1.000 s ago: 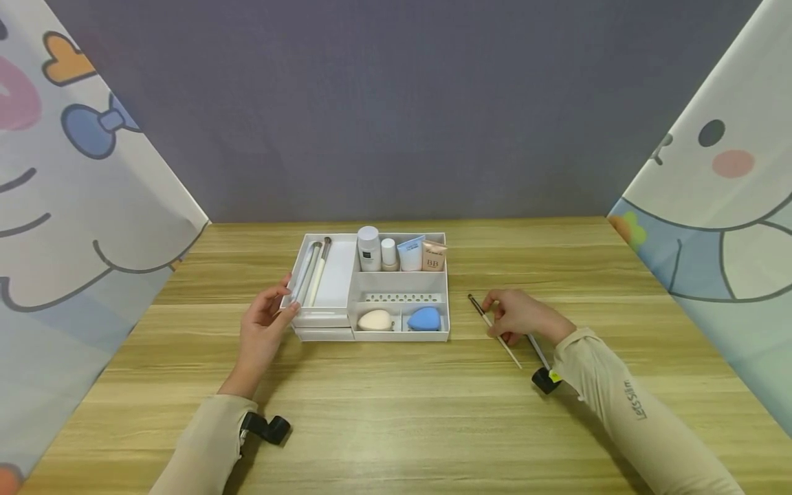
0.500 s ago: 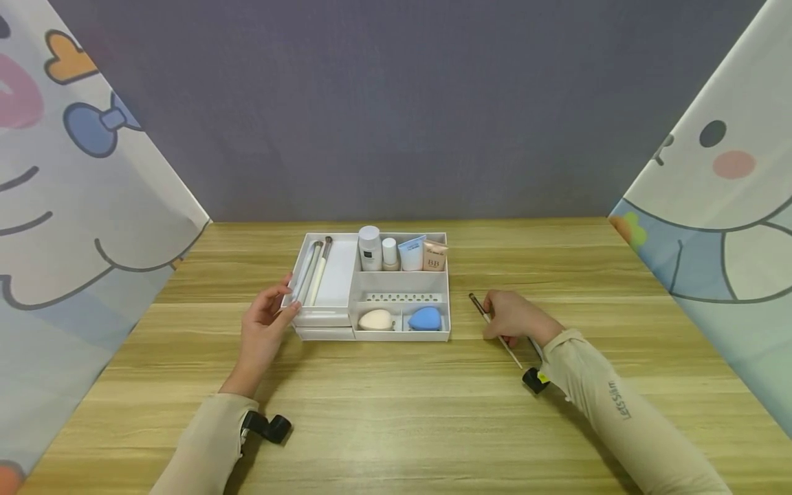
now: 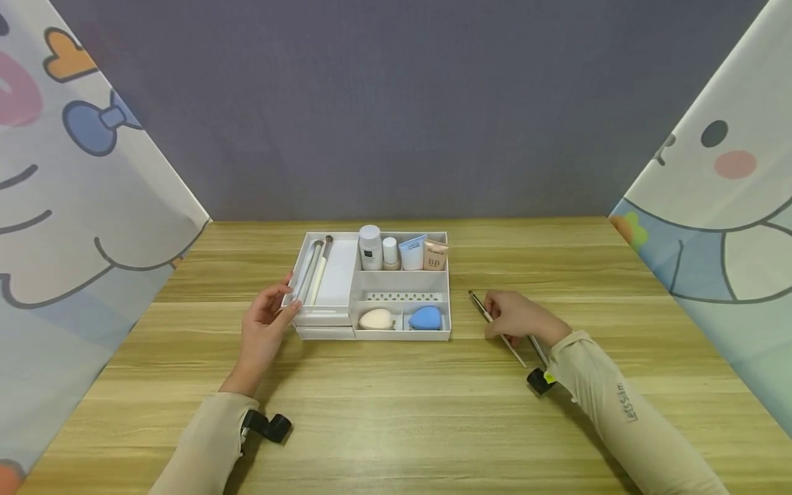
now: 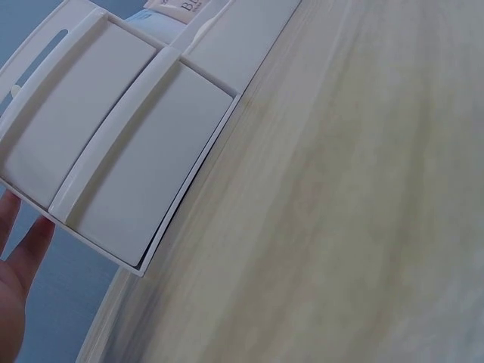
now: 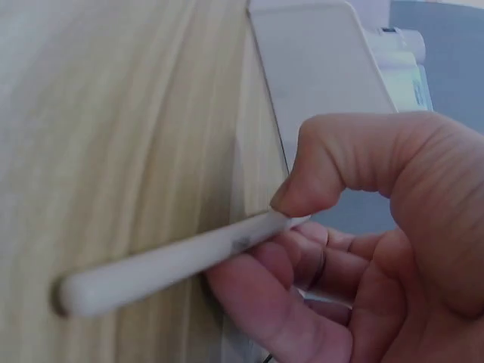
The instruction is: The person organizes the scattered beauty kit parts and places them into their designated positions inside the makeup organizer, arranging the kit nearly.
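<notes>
A white organizer box [image 3: 402,337] stands on the table, with the left hand [image 3: 262,330] at its left side. The fingers and thumb of that hand touch the side wall and the front corner; in the left wrist view the fingers [image 4: 29,253] look fairly straight. Right of the box, the right hand [image 3: 516,320] pinches a slim makeup brush [image 3: 512,352] between thumb and fingers. Its dark bristles [image 3: 474,297] point away. In the right wrist view the pale handle [image 5: 159,268] lies close above the wood. Another slim stick [image 3: 540,350] is partly hidden beneath the right wrist.
Several brushes [image 3: 318,271] lie in the box's left tray. Behind stand a white bottle [image 3: 370,249], a small white-capped bottle [image 3: 390,254], a blue tube [image 3: 412,254] and a BB tube [image 3: 436,256]. A cream sponge [image 3: 376,320] and blue sponge [image 3: 425,318] sit in front.
The right hand's thumb and fingers have come together on the brush, and the right forearm has shifted a little left. The left hand and the box hold their place.
</notes>
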Available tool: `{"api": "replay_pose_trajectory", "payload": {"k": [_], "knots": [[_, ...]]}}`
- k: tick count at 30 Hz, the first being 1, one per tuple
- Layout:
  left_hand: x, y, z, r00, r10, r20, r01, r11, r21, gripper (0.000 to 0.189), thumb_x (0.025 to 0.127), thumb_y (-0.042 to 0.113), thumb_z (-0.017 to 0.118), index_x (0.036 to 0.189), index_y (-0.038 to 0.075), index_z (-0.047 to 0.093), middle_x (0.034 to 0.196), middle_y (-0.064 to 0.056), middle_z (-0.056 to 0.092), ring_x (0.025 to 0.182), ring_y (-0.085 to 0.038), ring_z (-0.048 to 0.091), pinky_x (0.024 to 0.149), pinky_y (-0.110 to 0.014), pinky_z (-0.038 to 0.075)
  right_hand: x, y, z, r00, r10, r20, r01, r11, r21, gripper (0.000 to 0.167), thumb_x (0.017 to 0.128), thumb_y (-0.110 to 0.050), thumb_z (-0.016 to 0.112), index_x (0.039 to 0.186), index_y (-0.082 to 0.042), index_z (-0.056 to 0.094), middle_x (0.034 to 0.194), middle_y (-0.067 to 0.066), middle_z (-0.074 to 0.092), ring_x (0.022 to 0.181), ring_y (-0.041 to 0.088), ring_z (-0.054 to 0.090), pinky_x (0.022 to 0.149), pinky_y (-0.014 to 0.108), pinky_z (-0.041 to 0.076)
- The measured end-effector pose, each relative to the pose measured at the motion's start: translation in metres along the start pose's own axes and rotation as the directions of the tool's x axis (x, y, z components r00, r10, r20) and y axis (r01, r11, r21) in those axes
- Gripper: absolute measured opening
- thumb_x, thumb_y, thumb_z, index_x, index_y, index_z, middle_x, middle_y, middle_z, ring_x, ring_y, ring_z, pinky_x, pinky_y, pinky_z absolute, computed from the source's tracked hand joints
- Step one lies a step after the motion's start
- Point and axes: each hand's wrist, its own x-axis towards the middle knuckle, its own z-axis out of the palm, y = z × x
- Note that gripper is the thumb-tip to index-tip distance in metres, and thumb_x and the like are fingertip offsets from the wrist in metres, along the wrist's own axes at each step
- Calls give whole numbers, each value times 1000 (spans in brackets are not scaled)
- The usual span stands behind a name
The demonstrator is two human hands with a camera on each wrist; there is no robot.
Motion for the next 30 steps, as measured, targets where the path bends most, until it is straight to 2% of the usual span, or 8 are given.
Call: {"api": "replay_pose_trajectory", "payload": {"k": [6, 14, 21, 30], "knots": [[0, 1, 2, 1000, 1, 1, -1, 1000, 8, 21, 87, -22, 56, 107, -16, 52, 134, 4, 62, 124, -7, 56, 95, -19, 47, -1, 5, -3, 999, -36, 4, 36, 998, 56, 28, 78, -2, 67, 101, -1, 49, 61, 1, 47, 45, 16, 50, 43, 35, 51], [0, 2, 1, 1000, -5, -6, 5, 1000, 16, 21, 87, -22, 56, 107, -17, 52, 135, 2, 62, 125, -7, 55, 96, -19, 46, -2, 12, -7, 993, -112, -39, 117, 978, 171, 35, 84, 2, 62, 115, 10, 47, 63, 1, 50, 46, 16, 53, 45, 34, 52], [-1, 1, 0, 1000, 0, 0, 0, 1000, 6, 21, 87, -23, 56, 107, -17, 52, 133, 5, 62, 125, -7, 56, 95, -19, 47, 0, 11, -9, 994, -102, -40, 110, 939, 325, 51, 84, 6, 60, 129, 14, 38, 70, 5, 55, 51, 17, 56, 48, 36, 55], [0, 1, 0, 1000, 4, 4, -4, 1000, 8, 21, 87, -22, 56, 107, -17, 52, 134, 4, 62, 125, -8, 55, 96, -19, 47, -2, 0, -11, 991, -109, -74, 130, 907, 400, 54, 88, 9, 57, 135, 14, 32, 76, 11, 58, 57, 18, 60, 55, 41, 58]]}}
